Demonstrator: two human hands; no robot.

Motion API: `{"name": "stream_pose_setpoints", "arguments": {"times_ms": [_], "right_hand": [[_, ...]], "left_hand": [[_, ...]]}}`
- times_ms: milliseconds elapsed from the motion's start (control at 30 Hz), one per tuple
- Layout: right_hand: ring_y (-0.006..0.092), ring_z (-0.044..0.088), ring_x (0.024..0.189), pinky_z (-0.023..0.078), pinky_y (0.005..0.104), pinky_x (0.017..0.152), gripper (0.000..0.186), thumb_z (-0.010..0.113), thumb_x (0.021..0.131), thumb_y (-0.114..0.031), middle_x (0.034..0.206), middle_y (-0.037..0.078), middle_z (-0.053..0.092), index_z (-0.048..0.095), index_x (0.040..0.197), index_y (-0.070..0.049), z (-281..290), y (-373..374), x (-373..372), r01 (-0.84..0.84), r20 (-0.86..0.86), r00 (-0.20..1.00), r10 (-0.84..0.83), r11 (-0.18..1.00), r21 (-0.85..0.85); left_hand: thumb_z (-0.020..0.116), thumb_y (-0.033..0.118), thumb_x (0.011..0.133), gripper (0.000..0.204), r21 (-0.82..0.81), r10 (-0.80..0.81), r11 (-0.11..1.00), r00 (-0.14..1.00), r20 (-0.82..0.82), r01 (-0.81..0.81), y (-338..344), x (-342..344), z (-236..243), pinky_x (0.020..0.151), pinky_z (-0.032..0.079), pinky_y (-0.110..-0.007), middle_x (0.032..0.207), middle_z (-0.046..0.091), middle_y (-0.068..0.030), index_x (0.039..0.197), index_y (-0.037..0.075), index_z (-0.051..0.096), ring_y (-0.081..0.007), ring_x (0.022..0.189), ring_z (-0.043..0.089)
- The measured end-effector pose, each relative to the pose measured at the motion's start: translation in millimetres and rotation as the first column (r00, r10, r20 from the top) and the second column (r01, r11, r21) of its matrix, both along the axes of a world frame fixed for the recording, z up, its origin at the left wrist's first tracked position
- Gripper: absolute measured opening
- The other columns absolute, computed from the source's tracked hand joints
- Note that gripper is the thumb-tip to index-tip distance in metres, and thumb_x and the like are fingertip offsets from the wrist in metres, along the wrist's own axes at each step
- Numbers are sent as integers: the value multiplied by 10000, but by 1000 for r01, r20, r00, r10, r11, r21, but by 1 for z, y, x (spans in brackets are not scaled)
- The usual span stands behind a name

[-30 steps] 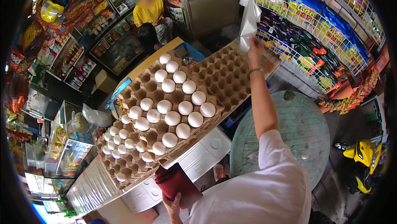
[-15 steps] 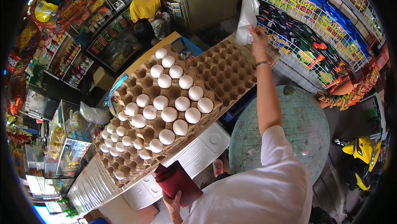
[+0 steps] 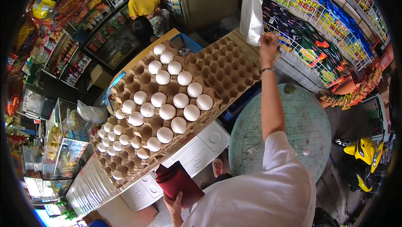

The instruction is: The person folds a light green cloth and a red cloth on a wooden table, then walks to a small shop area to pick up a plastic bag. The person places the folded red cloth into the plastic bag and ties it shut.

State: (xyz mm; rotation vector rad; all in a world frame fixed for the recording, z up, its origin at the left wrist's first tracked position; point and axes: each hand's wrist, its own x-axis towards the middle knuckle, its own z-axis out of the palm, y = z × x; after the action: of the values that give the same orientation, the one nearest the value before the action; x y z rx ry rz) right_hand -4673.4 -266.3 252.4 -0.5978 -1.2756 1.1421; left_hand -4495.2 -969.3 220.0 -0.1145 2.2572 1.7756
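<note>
My right hand (image 3: 268,52) reaches far forward, fingers curled at the lower edge of a white plastic bag (image 3: 252,17) hanging beside the wire rack. The bag's edge meets my fingertips. Low in the view, my left hand (image 3: 173,204) is closed around a dark red wallet (image 3: 180,184), held close to my body. Between the two arms lie brown egg trays (image 3: 134,85) stacked on a table, partly filled with white eggs (image 3: 168,112). To their right sits an emptier egg tray (image 3: 226,64) with bare cups, nearer my right hand.
A round green table (image 3: 280,122) stands under my right arm. Wire racks of snack packs (image 3: 318,21) rise at the right. A white lidded box (image 3: 205,139) is below the egg table. A seated person in yellow (image 3: 144,3) is at the back, near shop shelves. A yellow toy-like motorbike (image 3: 364,156) stands far right.
My right hand has moved slightly down and right along the bag, which now hangs straighter. The left hand keeps the wallet in place. The whole view has shifted a little.
</note>
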Motion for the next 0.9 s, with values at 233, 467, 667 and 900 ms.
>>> {"name": "stream_pose_setpoints", "arguments": {"times_ms": [233,467,667,900], "right_hand": [[111,535,690,443,268,659,147,653,926,-94,783,38,629,639,944,51,4,3,14,69,317,943,-102,991,114],[83,494,693,414,254,650,248,679,930,-208,789,-13,601,650,935,38,15,14,14,29,400,913,-83,990,139],[94,478,613,406,259,552,257,654,964,-248,721,-23,542,613,849,-21,93,1,26,-402,266,866,424,906,-135],[65,409,584,328,231,521,293,705,922,-303,709,-27,512,614,861,-31,134,17,38,-452,600,719,350,892,21]], "left_hand": [[783,130,734,577,20,-1,1000,1000,13,1,-6,2,-7,916,465,-358,1097,659,-141,1239,-34,555,-235,994,616],[785,141,727,598,17,-30,999,1000,3,30,-5,-2,-4,919,467,-358,1099,657,-141,1249,-34,552,-239,1000,615],[806,186,720,572,-169,-125,978,992,-5,122,-8,-5,-10,885,494,-373,1091,666,-179,1204,-21,582,-264,979,644],[822,205,699,502,-322,-444,837,893,72,443,37,-25,15,763,540,-398,933,705,-193,1108,-11,625,-307,865,708]]}}
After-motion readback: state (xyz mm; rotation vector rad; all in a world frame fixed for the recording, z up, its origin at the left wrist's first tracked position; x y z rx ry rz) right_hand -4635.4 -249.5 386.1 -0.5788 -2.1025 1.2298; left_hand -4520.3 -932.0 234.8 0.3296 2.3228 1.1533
